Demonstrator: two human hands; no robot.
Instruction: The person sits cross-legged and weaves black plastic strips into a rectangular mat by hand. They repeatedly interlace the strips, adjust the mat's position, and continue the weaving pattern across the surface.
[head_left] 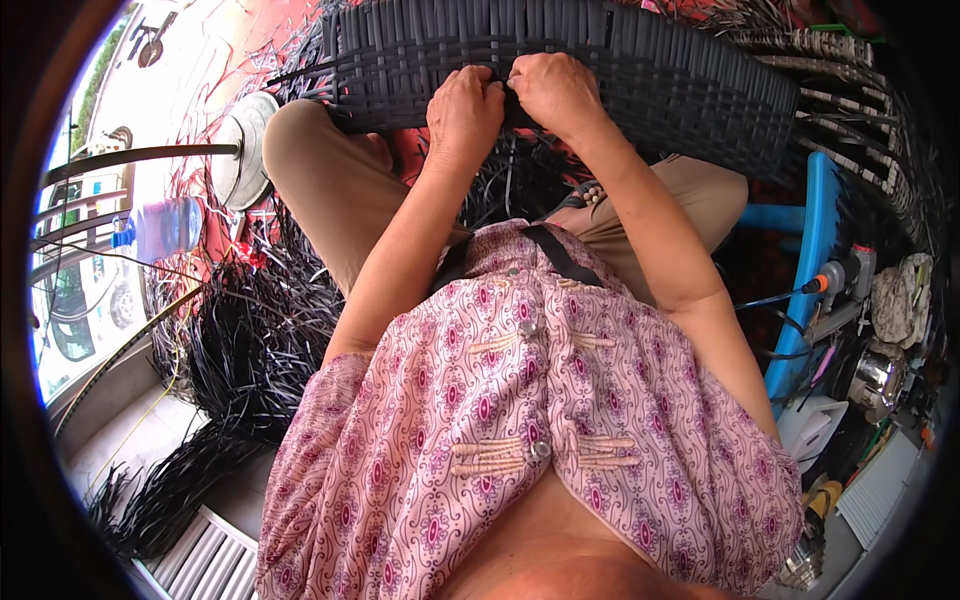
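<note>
On my remote feed, daylight pours in from the left, burning the background beyond the blue water jug almost to white. I read the patterned blouse under soft, even light, while the space beneath the woven panel drops into dim shadow and the pile of black strips catches thin glints. My fisheye bends straight edges near its black, round border, where detail softens; the left hand and right hand come through fairly sharp
</note>
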